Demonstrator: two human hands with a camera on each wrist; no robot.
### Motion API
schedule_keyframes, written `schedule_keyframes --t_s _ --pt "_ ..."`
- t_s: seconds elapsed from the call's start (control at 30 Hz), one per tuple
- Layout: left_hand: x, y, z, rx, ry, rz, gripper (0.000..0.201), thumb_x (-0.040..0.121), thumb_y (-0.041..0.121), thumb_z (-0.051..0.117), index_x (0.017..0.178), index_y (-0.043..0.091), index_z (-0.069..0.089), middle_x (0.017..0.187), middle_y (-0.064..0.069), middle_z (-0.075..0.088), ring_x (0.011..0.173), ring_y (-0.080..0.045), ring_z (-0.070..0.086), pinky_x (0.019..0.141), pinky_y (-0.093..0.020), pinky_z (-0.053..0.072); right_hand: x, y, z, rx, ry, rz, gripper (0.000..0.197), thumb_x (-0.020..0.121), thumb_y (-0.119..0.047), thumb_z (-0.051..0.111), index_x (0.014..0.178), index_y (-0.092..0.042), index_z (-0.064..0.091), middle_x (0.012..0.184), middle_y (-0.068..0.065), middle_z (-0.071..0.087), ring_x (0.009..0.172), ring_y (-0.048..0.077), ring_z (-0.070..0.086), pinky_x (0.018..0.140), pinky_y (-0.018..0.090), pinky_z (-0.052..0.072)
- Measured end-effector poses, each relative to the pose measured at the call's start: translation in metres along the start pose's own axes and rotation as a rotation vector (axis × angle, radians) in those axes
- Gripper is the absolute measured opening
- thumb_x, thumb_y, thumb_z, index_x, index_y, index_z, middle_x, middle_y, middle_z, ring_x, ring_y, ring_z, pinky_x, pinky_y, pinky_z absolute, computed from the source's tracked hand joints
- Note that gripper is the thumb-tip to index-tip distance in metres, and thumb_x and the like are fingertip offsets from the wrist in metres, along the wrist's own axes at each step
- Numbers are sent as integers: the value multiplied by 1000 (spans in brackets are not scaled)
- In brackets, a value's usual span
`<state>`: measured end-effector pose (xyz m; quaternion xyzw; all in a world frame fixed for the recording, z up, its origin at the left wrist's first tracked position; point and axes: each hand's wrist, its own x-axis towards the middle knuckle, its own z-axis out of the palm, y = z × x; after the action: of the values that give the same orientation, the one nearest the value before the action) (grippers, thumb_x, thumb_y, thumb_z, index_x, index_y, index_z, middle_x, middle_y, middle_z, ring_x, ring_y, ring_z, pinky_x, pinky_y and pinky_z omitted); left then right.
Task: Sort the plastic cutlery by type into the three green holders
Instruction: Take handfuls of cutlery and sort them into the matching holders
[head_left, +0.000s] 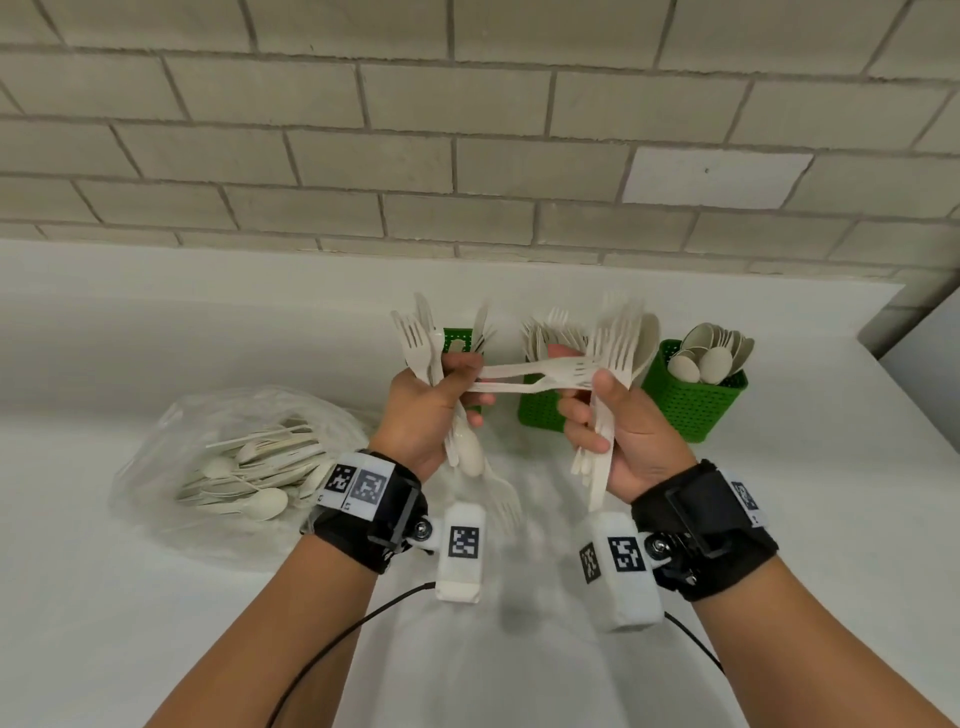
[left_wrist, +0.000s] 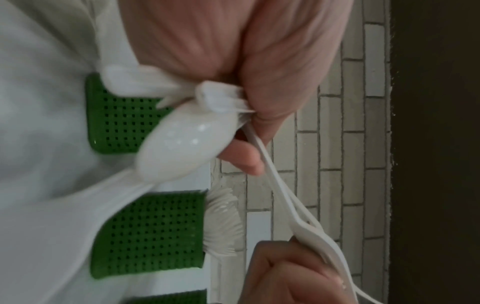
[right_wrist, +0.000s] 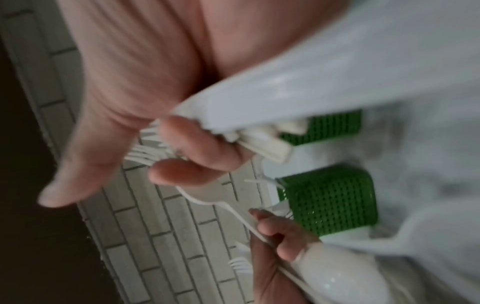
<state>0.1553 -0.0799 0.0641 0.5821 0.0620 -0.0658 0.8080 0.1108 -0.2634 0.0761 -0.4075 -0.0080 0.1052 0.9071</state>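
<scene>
While head view shows bag (head_left: 228, 467)

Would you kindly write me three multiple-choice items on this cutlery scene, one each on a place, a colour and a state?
1. Where is the clear bag of cutlery?
A. Left of the holders
B. Right of the holders
C. Inside a holder

2. What colour are the holders?
A. Blue
B. Green
C. Black

3. What is the left hand doing?
A. Resting flat on the table
B. Hanging idle
C. Gripping a mixed bundle

Answers:
1 A, the bag lies on the white table left of all three.
2 B, the spoon holder is green mesh.
3 C, its fingers curl round forks and a spoon.
</scene>
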Motion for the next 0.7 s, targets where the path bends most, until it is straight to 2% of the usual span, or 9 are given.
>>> schedule_keyframes --t_s 0.1,0.17,0.27,0.33,0.4,0.5,0.57,0.63,0.7 --pt "0 1 5 -80 -29 -25 5 94 4 60 95 0 64 61 -5 58 48 -19 47 44 -26 41 3 2 8 -10 -70 -94 83 44 -21 97 116 -3 59 73 -1 51 49 3 37 36 13 31" --pt "-2 1 9 -34 -50 -42 7 96 5 58 93 2 64 51 -1 54 43 -15 42 42 -24 40 5 -1 17 -181 4 -179 59 56 -7 90 107 -5 63 71 -2 56 50 5 37 37 14 31" --pt "-9 -1 15 -44 -126 -64 9 97 8 57 89 7 62 59 -3 59 40 -12 38 39 -22 35 10 -7 31 -301 193 -298 10 79 -8 74 79 -13 65 67 -5 58 52 7 41 38 18 30" --pt "-10 -3 17 -64 -156 -91 7 97 8 56 93 6 62 61 -5 58 39 -11 36 38 -20 33 15 -11 33 -264 343 -357 19 88 -15 68 70 -17 62 66 -3 55 55 9 44 43 22 33" --pt "-8 -4 15 -51 -153 -113 9 98 10 55 96 6 63 60 -4 52 39 -10 34 38 -19 31 19 -18 35 -142 434 -417 24 94 -22 63 70 -17 59 65 -2 55 56 10 48 49 25 36" --pt "-1 -5 8 -101 -75 -113 14 99 12 54 95 4 64 55 0 42 40 -9 32 38 -19 30 19 -32 30 83 505 -489 27 96 -30 60 72 -18 54 62 -3 51 62 12 55 64 28 47" --pt "5 -1 1 -261 -16 -111 18 99 16 53 88 5 62 51 2 37 38 -7 32 37 -19 31 14 -38 22 120 481 -457 31 91 -34 65 67 -19 52 61 -1 47 62 16 56 71 31 51" --pt "11 7 -3 -445 0 -110 23 101 21 50 85 8 59 51 4 35 38 -5 33 37 -18 33 7 -30 14 -105 403 -325 29 80 -27 74 64 -17 52 61 2 48 56 18 54 62 32 51" --pt "15 15 -4 -577 -4 -95 23 101 25 49 85 11 58 52 5 35 40 -4 34 39 -17 36 -2 -9 8 -513 312 -191 29 69 -18 81 63 -15 53 65 5 55 56 17 55 54 30 46"
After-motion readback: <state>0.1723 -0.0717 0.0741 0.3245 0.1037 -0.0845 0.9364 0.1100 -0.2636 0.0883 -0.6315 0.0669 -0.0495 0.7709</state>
